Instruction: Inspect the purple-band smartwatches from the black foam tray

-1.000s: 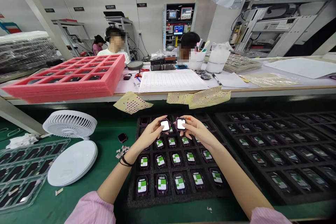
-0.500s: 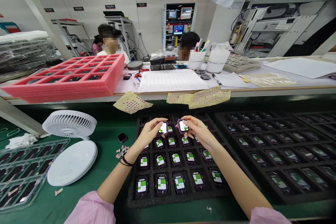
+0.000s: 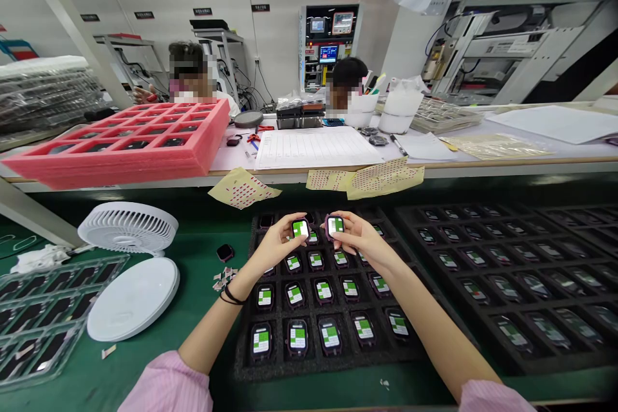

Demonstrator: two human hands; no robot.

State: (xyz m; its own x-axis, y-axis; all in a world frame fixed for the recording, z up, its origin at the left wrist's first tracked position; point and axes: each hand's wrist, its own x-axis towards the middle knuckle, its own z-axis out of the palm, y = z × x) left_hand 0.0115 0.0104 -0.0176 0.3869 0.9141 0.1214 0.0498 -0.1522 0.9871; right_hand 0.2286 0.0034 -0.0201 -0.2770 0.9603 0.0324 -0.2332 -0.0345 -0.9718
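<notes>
My left hand (image 3: pixel 275 246) is closed round a small purple smartwatch body (image 3: pixel 300 229) whose lit screen shows green and white. My right hand (image 3: pixel 361 239) grips a second such watch body (image 3: pixel 335 226) right beside it. Both are held just above the far rows of a black foam tray (image 3: pixel 241 360) on the green belt. That tray holds several more watch bodies with green-and-white screens, such as one (image 3: pixel 298 338) in the front row.
A second black tray (image 3: pixel 487 328) of dark-screened watches lies to the right. A white fan (image 3: pixel 128 226) and white disc (image 3: pixel 132 299) sit left, by a clear plastic tray (image 3: pixel 33 315). Behind, a shelf carries a pink foam tray (image 3: pixel 120 164), papers and sticker sheets (image 3: pixel 241 190). Two people sit beyond.
Both watch screens went from plain white to a green-and-white pattern. My hands tilted the watches slightly and stayed in place. The person at the back left leaned further left.
</notes>
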